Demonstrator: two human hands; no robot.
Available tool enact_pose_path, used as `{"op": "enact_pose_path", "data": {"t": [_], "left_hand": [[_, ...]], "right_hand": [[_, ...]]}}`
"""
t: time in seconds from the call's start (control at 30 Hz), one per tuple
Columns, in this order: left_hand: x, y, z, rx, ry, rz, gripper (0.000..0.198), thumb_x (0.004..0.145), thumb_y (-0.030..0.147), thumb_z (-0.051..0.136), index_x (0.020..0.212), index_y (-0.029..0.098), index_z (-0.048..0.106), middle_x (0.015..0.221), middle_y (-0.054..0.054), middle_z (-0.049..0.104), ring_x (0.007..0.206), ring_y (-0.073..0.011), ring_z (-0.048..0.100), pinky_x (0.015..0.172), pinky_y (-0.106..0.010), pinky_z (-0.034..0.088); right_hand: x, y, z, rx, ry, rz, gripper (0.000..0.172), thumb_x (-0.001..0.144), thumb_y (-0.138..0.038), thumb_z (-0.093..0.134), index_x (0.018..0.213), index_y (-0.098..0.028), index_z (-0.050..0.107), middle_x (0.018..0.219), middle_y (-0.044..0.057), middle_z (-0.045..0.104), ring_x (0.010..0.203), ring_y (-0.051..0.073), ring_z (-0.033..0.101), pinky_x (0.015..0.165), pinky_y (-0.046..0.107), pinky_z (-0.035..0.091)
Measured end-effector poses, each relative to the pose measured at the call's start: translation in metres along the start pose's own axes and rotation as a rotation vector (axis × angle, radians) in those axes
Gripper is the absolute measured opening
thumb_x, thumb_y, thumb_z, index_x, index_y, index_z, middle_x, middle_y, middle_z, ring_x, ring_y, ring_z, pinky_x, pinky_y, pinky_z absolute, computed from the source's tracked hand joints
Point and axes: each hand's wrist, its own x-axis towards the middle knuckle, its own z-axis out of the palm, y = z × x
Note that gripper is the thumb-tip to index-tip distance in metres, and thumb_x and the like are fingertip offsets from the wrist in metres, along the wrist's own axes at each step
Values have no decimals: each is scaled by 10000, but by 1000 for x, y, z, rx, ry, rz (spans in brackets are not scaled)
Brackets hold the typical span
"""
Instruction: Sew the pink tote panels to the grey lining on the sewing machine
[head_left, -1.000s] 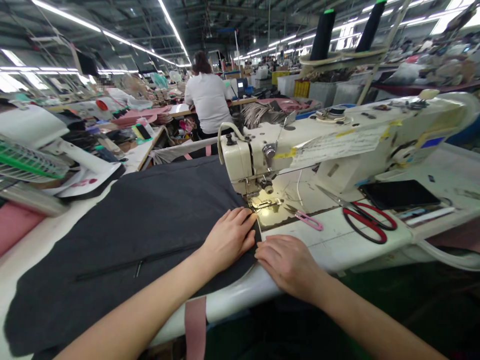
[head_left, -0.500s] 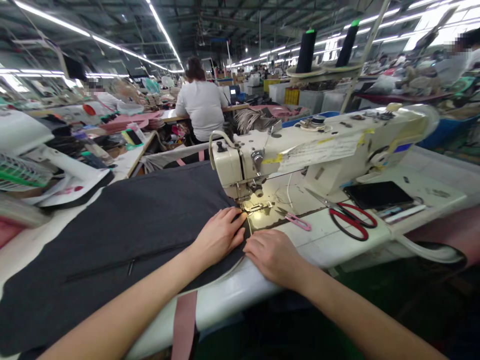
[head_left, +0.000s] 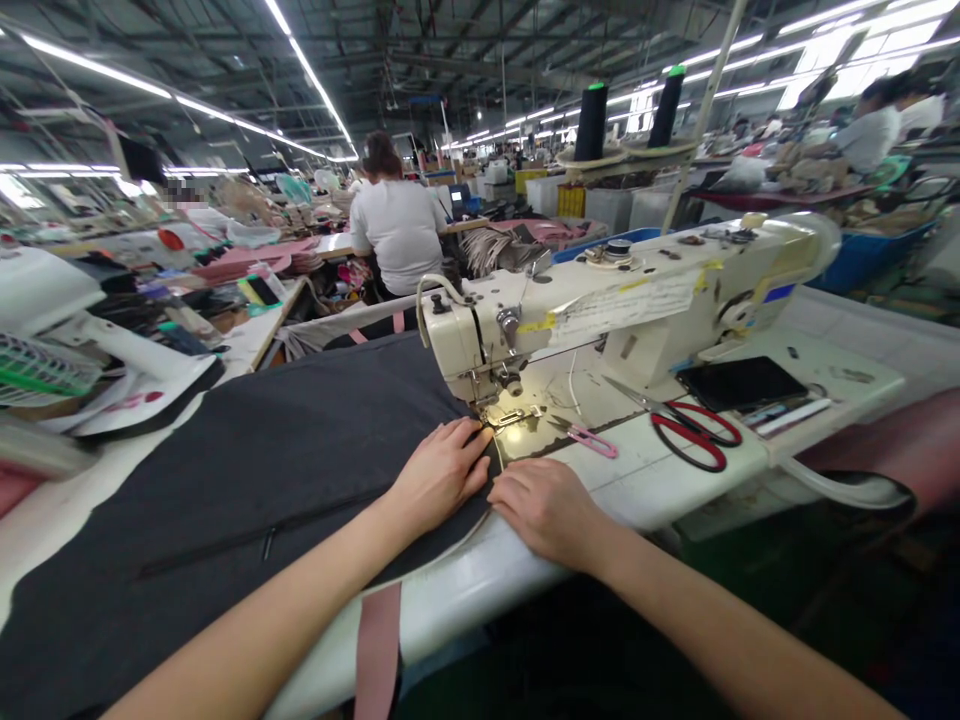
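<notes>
Okay, dark fabric [head_left: 300, 430] spreads left of the sewing machine [head_left: 465, 340], edge running up to its needle end. My left hand [head_left: 442, 470] lies flat on the cloth just before that needle end, fingers stretched, close together. My right hand [head_left: 551, 505], nearer me than the machine, fingers curled together at the cloth's edge; can't tell if pinching. Red-handled scissors [head_left: 686, 427] before the machine's pillar, pink snips [head_left: 591, 439] nearer its needle end.
</notes>
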Motion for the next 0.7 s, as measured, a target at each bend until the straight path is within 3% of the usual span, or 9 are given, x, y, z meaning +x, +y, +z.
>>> {"op": "enact_pose_path", "data": {"t": [0.7], "left_hand": [[2,-3,0,30,-4,18,362,976,301,401,1274,156,546,1260,-126,562,1183,-257,539,1032,-446,511]], "right_hand": [[4,0,0,-36,-12,-6,149,948,-195,564,815,-160,621,792,39,665,763,191,604,710,310,422]]}}
